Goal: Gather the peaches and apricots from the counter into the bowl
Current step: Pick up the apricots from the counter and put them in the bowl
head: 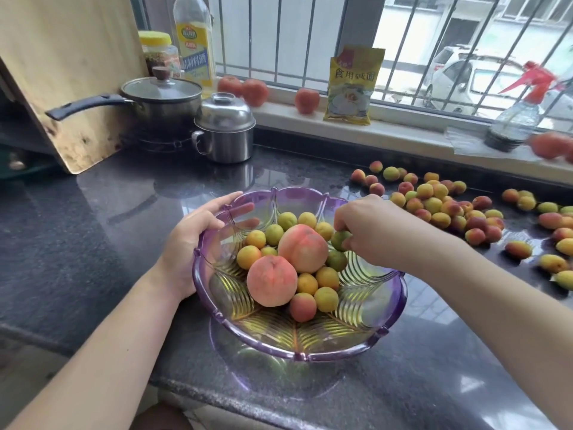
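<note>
Two peaches [288, 268] lie among small apricots in the purple bowl [297, 352] on the dark counter [93, 228]. The left hand [192, 243] grips the bowl's rim, and the right hand [369, 231] pinches a greenish apricot [339, 238] over the bowl. Farther right, many loose apricots [440, 206] lie scattered on the counter.

Both forearms bare, no sleeves in frame. Left hand [189, 240] and right hand [372, 226]: no gloves, rings, watch or bands visible. Nails short.
</note>
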